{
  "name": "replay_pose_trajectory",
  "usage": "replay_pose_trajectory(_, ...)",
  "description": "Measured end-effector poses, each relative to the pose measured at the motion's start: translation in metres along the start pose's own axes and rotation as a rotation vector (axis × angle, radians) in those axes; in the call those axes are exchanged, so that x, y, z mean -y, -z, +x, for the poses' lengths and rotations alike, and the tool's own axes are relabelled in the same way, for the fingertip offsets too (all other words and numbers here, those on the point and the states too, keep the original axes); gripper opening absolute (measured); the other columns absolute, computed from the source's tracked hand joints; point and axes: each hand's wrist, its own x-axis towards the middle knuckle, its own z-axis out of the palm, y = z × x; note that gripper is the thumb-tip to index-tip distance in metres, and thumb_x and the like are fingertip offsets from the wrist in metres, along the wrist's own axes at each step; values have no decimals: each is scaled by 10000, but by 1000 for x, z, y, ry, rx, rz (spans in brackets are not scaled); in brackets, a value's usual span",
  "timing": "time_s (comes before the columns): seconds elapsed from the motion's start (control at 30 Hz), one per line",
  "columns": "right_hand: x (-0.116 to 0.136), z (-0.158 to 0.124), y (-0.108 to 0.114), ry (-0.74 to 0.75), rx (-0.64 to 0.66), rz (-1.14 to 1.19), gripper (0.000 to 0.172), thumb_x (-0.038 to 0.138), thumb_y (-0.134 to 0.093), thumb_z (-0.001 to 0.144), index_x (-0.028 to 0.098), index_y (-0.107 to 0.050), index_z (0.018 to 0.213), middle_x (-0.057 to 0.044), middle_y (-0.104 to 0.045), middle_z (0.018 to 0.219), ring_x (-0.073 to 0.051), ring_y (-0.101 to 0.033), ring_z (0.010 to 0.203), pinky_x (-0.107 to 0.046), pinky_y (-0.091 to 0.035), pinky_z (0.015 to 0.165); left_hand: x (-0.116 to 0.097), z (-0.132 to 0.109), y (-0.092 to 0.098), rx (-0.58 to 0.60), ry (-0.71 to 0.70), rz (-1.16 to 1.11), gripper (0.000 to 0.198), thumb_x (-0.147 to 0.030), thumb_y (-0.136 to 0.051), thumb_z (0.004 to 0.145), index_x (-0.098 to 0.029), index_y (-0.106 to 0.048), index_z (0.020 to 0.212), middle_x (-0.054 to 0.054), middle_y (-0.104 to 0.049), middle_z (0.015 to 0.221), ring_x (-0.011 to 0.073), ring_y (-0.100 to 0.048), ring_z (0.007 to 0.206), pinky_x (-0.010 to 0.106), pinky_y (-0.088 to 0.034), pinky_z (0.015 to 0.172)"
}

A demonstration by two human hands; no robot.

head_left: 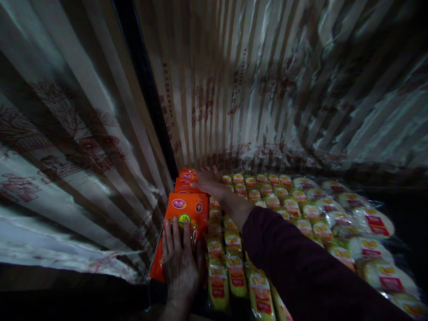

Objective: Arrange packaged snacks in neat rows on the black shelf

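Observation:
Orange printed packets (187, 204) lie overlapped in a row along the left side, running away from me. My left hand (180, 263) rests flat on the nearest packet, fingers stretched out and slightly apart. Farther back, my right hand (205, 179) reaches over the far packets (186, 175), its fingers spread towards the curtain. Whether its palm touches the packets or the wrapped food beside them, I cannot tell. Just right of both hands sit clear-wrapped yellowish food packs (218, 285) with red and yellow labels.
Larger round pale wrapped packs (374, 223) stand at the right. Pleated printed curtains (234, 89) hang behind and at the left (73, 133). A dark upright post (147, 80) rises at the back left corner. The light is dim.

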Motion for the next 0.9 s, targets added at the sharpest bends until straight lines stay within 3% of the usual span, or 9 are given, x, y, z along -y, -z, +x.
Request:
replay_pose_trajectory(0.17,5,-4,8,-13,-33,6,481,276,-420,908,214,-433,1384,-109,-430,1451,-312,-214,1395,-556,-78,1096,2,1,2,35,-10,2,544,-279,-508,859,-163,-414,1382,142,-350,1486,341,-191,1415,555,-304,1089)
replay_pose_trajectory(0.27,19,-26,17,54,-124,35,501,256,-332,936,180,-362,1430,-100,-358,1498,-291,-135,1429,-532,-53,1124,1,2,5,46,-19,-8,554,-268,-515,856,-167,-404,1389,140,-350,1486,339,-190,1416,558,-299,1094)
replay_pose_trajectory(0.37,42,-66,17,189,-114,140,475,265,-353,924,90,-478,1348,-180,-444,1425,-281,-243,1401,-483,-181,1126,2,2,7,24,-7,-31,529,-256,-512,858,-161,-428,1372,149,-349,1484,338,-208,1412,553,-306,1092)
replay_pose_trajectory(0.47,69,-116,-1,57,-262,347,510,262,-346,917,35,-442,1364,-206,-397,1447,-310,-249,1398,-495,-251,1111,8,-4,4,9,0,-66,580,-271,-520,850,-140,-384,1398,168,-297,1507,348,-217,1407,544,-319,1089)
replay_pose_trajectory(0.53,86,-148,-19,-17,-405,499,519,288,-367,913,99,-414,1394,-153,-364,1478,-314,-206,1413,-519,-283,1096,15,-9,-3,11,-12,-79,666,-350,-546,834,-146,-331,1431,169,-280,1514,369,-216,1403,550,-305,1098)
replay_pose_trajectory(0.63,108,-181,-43,-31,-486,590,489,314,-337,946,246,-355,1430,-65,-405,1462,-274,-273,1394,-525,-314,1080,29,-15,-16,13,-10,-62,506,-263,-385,911,-195,-383,1412,131,-329,1500,337,-264,1394,537,-290,1111)
replay_pose_trajectory(0.77,120,-187,-51,-43,-504,623,334,321,-451,944,267,-528,1265,-83,-545,1298,-242,-546,1150,-447,-474,937,43,-3,-25,-40,-11,-81,468,-242,-284,939,-212,-439,1379,119,-380,1475,307,-309,1381,539,-286,1110)
replay_pose_trajectory(0.83,122,-179,-47,-50,-509,633,317,337,-539,913,209,-550,1203,-84,-562,1240,-216,-587,1047,-428,-507,877,46,10,-22,-46,21,-50,461,-235,-306,933,-215,-450,1370,120,-362,1485,301,-265,1400,550,-278,1106)
replay_pose_trajectory(0.9,126,-169,-44,-66,-509,638,332,334,-535,916,199,-537,1219,-87,-553,1253,-228,-568,1084,-448,-482,909,45,23,-19,-8,50,-24,458,-220,-338,917,-211,-470,1355,125,-367,1482,308,-231,1411,558,-291,1093)
